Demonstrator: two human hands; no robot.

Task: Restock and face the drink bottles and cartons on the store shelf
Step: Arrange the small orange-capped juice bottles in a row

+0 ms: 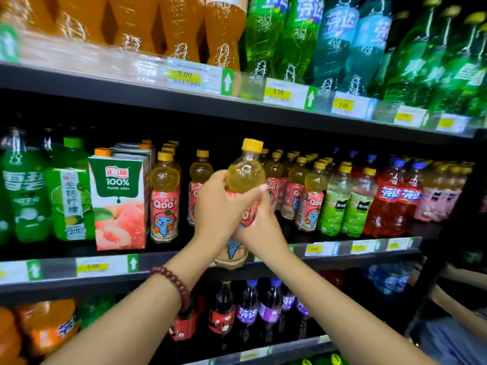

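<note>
Yellow-capped and filled with pale yellow drink, the Qoo bottle (245,180) is held upright in front of the middle shelf (184,262), clear of the shelf board and raised above the row behind it. Both of my hands grip it.

My left hand (220,206) wraps the bottle from the left at the top of the pink label. The thumb crosses the front just under the bulge of the shoulder, its tip pointing right. The forearm rises from the lower left, with a dark red bead bracelet (174,284) at the wrist.

My right hand (259,227) holds the lower label from the right and below, fingers curled round the body and partly tucked under the left hand. Its forearm comes in from the lower right, so the two wrists converge beneath the bottle. The bottle's base shows below both hands, overlapping the shelf's front rail.

On the middle shelf, more Qoo bottles (164,198) stand in rows to either side of the held one. A peach juice carton (118,201) stands left of them at the shelf front, with green bottles (71,191) further left. To the right stand light green-labelled bottles (347,204), then red bottles (387,201). Yellow price tags (184,75) run along the upper shelf rail.
</note>
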